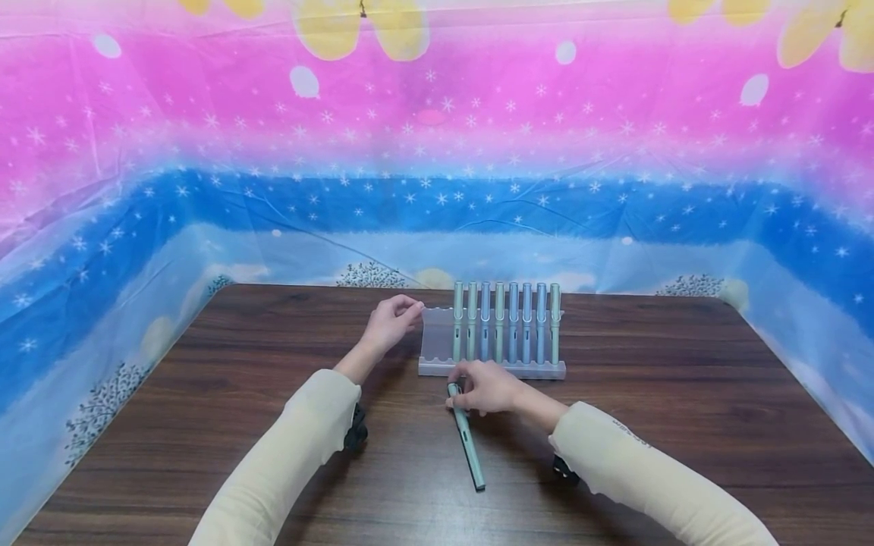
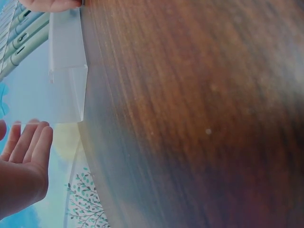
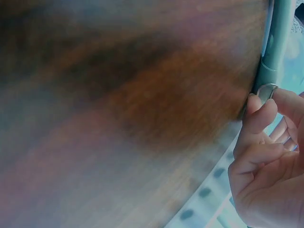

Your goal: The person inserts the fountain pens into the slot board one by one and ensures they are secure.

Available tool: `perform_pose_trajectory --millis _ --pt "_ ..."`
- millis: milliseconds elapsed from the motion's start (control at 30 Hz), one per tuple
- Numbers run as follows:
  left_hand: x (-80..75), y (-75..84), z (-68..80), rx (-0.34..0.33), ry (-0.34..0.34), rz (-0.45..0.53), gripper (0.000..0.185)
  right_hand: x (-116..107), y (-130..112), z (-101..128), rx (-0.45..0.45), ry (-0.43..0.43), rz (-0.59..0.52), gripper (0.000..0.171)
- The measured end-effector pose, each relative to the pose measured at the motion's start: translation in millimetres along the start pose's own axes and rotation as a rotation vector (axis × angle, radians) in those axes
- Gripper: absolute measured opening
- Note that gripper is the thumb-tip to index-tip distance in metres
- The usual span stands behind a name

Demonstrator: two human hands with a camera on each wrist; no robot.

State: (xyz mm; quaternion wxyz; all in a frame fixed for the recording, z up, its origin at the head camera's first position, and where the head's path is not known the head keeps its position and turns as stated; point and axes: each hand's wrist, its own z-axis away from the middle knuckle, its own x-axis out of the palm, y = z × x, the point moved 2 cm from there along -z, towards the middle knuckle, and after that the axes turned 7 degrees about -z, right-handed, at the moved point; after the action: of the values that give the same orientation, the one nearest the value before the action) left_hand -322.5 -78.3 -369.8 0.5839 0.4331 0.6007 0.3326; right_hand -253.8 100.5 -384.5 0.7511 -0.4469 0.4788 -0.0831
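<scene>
A clear pen rack [image 1: 437, 337] stands on the table with several pens [image 1: 513, 322] upright in it, pale green and pale blue, and vacant slots at its left end. My left hand [image 1: 392, 322] is at the rack's upper left edge. In the left wrist view the fingers [image 2: 28, 145] of that hand are nearly straight, their tips right at the edge. In front of the rack, my right hand [image 1: 488, 388] pinches a green pen [image 1: 470, 444] near its clip between thumb and fingers. This pen slants toward the table's near side, its other end close over the wood.
The dark wood table [image 1: 273, 326] surrounds the rack. A pink and blue patterned cloth [image 1: 437, 205] hangs behind and along both sides of the table. Dark wrist cameras [image 1: 356, 426] sit under the cream sleeves [image 1: 300, 432].
</scene>
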Motion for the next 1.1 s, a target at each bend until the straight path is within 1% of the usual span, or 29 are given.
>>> perform_pose_trajectory --millis 233,333,567,633,833,933,1000,1100 --pt "0.0 0.4 0.1 0.009 -0.002 0.004 0.028 4 2 -1 0.003 0.013 0.044 0.034" --pt "0.1 0.4 -0.4 0.009 -0.001 0.012 0.028 5 2 -1 -0.013 0.027 0.073 0.034" --pt "0.2 0.3 -0.3 0.019 0.004 0.011 0.027 6 -2 0 -0.052 0.068 0.201 0.038" --pt "0.3 0.3 -0.1 0.017 0.003 0.016 0.027 6 -4 1 -0.058 0.073 0.223 0.038" --pt "0.0 0.6 0.1 0.013 0.002 0.008 0.027 6 -4 2 -0.074 0.068 0.214 0.034" --pt "-0.6 1.2 0.9 0.018 0.002 0.003 0.027 5 -2 1 -0.093 0.069 0.18 0.031" --pt "-2.3 10.7 7.4 0.01 0.0 0.009 0.027 3 0 1 -0.096 0.072 0.15 0.031" --pt "-1.9 9.8 7.0 0.011 0.0 0.009 0.026 0 -1 2 -0.101 0.084 0.107 0.031"
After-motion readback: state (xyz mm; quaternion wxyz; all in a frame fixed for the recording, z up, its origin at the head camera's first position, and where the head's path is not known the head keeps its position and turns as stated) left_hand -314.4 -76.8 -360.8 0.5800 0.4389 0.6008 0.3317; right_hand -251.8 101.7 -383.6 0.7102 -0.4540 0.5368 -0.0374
